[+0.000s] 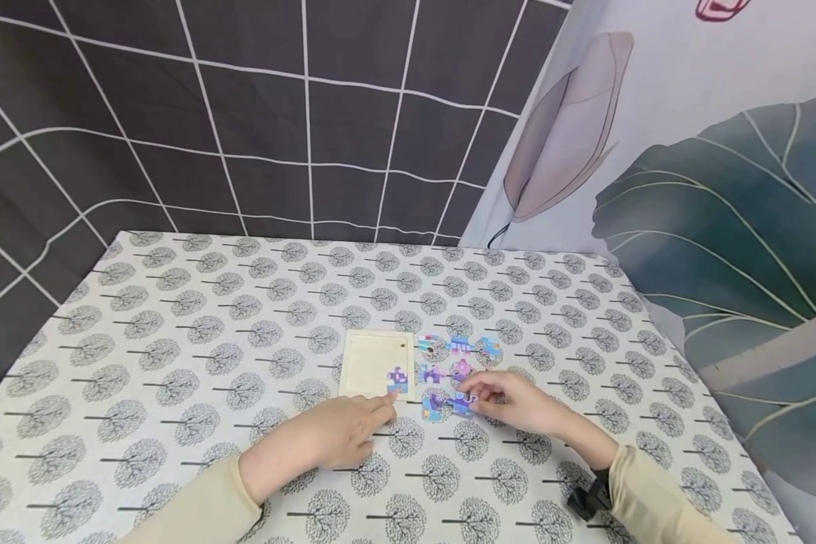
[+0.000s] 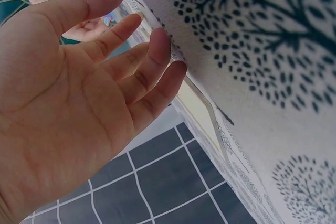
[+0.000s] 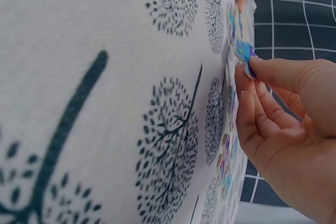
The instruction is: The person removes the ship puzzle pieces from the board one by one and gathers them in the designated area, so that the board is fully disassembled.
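Note:
A shallow pale wooden puzzle tray lies on the table, with one purple-and-blue jigsaw piece in its near right corner. My left hand reaches to that corner, its index fingertip at the piece's lower edge; in the left wrist view, its fingers are loosely bent, and the palm holds nothing. To the right of the tray, my right hand pinches a blue-and-purple jigsaw piece between thumb and index finger. In the head view, the fingers partly cover that piece.
Several loose jigsaw pieces are spread in rough rows right of the tray. A tree-print cloth covers the table. Behind it hangs a dark grid-patterned curtain, with a leaf-print curtain at the right.

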Demonstrator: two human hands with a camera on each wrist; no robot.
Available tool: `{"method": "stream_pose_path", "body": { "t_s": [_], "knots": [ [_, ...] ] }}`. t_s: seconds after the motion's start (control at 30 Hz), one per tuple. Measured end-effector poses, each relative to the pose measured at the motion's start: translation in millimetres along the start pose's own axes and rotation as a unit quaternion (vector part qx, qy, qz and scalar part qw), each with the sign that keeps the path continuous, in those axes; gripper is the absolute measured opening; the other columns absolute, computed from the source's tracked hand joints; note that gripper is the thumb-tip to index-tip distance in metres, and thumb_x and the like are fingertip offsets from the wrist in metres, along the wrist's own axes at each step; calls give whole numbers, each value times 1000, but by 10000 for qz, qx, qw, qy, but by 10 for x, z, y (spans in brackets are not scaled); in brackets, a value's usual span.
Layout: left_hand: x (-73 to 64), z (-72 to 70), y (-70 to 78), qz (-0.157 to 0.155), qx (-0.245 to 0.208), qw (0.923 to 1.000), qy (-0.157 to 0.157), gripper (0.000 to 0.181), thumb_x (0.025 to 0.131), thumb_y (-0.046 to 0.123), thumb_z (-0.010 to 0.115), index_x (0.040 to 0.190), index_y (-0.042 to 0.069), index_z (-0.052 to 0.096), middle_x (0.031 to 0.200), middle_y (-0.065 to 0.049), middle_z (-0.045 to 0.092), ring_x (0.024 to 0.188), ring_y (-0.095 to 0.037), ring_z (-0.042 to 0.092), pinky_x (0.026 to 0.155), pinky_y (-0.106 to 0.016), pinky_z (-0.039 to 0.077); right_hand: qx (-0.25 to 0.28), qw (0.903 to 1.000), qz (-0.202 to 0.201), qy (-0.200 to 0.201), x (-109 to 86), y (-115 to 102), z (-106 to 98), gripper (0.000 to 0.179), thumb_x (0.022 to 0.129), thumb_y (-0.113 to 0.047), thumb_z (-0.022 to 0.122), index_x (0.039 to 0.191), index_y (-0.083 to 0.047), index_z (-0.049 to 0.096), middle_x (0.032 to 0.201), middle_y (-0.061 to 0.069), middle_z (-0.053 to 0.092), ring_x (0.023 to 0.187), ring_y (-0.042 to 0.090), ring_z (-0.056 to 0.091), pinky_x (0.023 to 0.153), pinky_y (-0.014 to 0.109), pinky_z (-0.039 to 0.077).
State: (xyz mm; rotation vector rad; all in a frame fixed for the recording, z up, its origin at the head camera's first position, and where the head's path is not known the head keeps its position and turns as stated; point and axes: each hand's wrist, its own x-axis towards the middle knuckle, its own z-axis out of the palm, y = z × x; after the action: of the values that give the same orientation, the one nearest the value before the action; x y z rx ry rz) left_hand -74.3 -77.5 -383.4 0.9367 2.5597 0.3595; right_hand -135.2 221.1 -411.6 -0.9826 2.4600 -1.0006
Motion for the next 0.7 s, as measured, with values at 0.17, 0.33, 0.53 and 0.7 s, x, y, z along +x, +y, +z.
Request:
{"method": "stream_pose_path", "body": {
  "t_s": [0.17, 0.33, 0.53, 0.7],
  "knots": [
    [-8, -6, 5, 2, -7, 10000, 20, 46, 88, 16, 57, 133, 10, 48, 150, -5, 33, 131, -27, 41, 111, -42, 31, -53, 9999, 96, -111, -29, 39, 2, 27, 84, -4, 64, 111, -8, 64, 89, -4, 64, 82, 5, 59, 75, 22, 54],
    [-7, -3, -1, -2, 45, 10000, -1, 46, 89, 16, 57, 133, 11, 48, 150, -5, 33, 131, -27, 40, 111, -42, 32, -189, 9997, 118, -90, -42, 50, 7, 25, 85, -8, 65, 110, -9, 64, 87, -4, 64, 80, 4, 59, 72, 21, 54],
    [-5, -3, 4, -24, -5, 10000, 7, 46, 89, 17, 58, 133, 11, 49, 150, -5, 33, 131, -28, 40, 111, -42, 31, -460, 9988, 171, -5, -43, 27, 14, 25, 83, -10, 67, 109, -9, 65, 84, -7, 63, 76, 2, 58, 70, 20, 54],
    [-5, -4, 9, -1, -53, 10000, 19, 46, 88, 16, 58, 133, 11, 48, 150, -6, 33, 131, -28, 40, 111, -43, 31, -623, 9980, 134, 43, -44, 18, 22, 25, 83, -7, 67, 108, -9, 65, 83, -10, 62, 75, 1, 57, 68, 19, 53]
  ]
}}
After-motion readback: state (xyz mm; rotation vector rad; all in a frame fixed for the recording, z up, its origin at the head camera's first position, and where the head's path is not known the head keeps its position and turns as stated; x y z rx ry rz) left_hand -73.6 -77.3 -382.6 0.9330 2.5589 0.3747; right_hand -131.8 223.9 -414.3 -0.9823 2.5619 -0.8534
